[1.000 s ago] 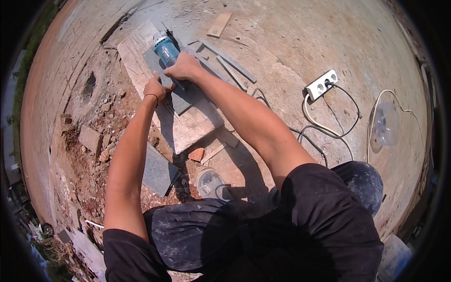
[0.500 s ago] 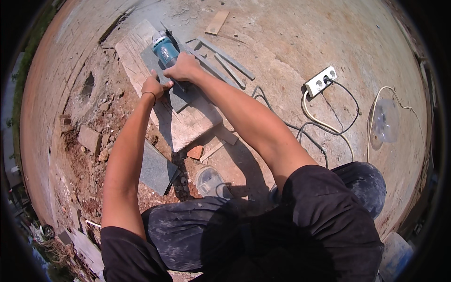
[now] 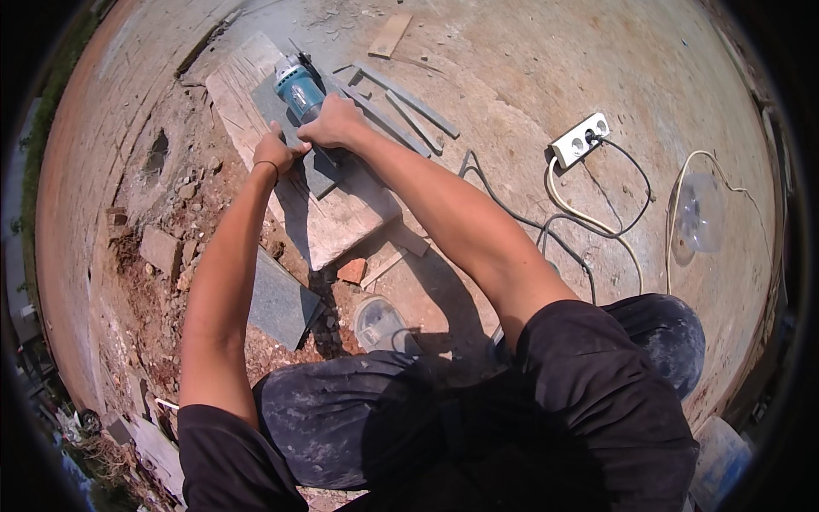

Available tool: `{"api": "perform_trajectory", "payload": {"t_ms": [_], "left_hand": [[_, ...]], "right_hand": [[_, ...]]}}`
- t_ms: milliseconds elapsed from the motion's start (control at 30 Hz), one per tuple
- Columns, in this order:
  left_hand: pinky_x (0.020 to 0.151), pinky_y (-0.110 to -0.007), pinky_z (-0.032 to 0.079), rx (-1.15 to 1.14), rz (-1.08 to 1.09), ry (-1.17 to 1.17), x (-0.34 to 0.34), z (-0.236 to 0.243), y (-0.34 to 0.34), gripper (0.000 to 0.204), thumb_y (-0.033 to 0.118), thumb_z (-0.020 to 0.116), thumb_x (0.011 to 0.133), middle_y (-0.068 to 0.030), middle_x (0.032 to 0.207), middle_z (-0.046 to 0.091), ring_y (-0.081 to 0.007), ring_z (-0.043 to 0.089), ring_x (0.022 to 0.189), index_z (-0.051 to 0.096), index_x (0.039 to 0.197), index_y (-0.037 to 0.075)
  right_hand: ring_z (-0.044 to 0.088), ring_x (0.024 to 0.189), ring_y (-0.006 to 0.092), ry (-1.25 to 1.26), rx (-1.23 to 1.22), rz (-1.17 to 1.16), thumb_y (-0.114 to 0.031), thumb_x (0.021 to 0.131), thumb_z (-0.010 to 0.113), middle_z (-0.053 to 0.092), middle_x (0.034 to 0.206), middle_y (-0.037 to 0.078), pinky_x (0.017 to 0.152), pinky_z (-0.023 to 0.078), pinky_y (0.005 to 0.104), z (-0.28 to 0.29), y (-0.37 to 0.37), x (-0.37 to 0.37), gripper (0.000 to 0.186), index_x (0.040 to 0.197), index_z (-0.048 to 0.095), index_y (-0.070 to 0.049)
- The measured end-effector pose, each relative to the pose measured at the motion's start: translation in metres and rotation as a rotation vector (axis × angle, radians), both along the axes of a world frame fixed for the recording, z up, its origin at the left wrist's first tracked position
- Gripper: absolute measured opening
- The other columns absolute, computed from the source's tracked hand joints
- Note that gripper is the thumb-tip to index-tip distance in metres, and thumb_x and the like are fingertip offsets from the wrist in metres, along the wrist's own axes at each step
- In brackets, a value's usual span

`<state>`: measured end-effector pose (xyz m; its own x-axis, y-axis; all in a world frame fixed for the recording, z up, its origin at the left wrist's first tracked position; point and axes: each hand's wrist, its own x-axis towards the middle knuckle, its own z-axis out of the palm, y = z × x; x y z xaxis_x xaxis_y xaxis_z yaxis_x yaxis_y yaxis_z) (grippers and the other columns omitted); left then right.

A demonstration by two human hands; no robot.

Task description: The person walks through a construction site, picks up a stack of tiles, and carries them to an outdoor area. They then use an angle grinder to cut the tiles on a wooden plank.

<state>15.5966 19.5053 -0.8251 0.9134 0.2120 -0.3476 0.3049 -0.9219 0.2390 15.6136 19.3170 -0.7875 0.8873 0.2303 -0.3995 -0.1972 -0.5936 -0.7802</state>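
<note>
A teal angle grinder (image 3: 299, 90) lies low over a grey stone tile (image 3: 323, 182), its metal head pointing away from me. My right hand (image 3: 336, 123) is wrapped round the grinder's body near its rear. Just left of it, my left hand (image 3: 280, 154) grips the tile's left edge, thumb toward the grinder; its fingertips are partly hidden. Beneath the tile is a thick, pale wooden board (image 3: 348, 226), set at a slant. The contact between the grinder's disc and the tile is hard to make out.
Narrow grey strips (image 3: 414, 122) lie right of the board. A white power strip (image 3: 581, 139) with a plugged-in dark cable (image 3: 570, 241) sits farther right, near a clear plastic container (image 3: 699, 213). Another grey tile (image 3: 280, 299), an orange brick piece (image 3: 352, 270) and rubble (image 3: 162, 249) are nearer me.
The view has shifted very slightly. Both hands keep their hold on the grinder and the tile, with hardly any visible movement.
</note>
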Motion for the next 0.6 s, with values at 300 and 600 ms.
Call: {"api": "perform_trajectory", "payload": {"t_ms": [300,600], "left_hand": [[0.089,-0.039,0.049,0.013,-0.013,-0.011,-0.001,-0.001,0.000,0.105,0.043,0.083,0.067,-0.0307,0.120,0.057,-0.0389,0.059,0.110,0.029,0.141,-0.008],[0.076,-0.039,0.055,-0.152,0.127,0.057,-0.001,0.002,-0.003,0.101,0.031,0.084,0.068,-0.0284,0.121,0.058,-0.0369,0.062,0.106,0.027,0.143,-0.005]], "right_hand": [[0.060,0.109,0.0369,-0.004,-0.007,0.023,-0.040,0.054,0.079,0.059,0.118,0.028,0.093,0.050,0.0375,0.003,-0.006,-0.008,0.093,0.122,0.045,0.013],[0.061,0.107,0.0372,-0.042,-0.002,-0.010,-0.041,0.054,0.080,0.060,0.115,0.029,0.091,0.050,0.0380,-0.002,-0.010,-0.015,0.090,0.119,0.048,0.012]]}}
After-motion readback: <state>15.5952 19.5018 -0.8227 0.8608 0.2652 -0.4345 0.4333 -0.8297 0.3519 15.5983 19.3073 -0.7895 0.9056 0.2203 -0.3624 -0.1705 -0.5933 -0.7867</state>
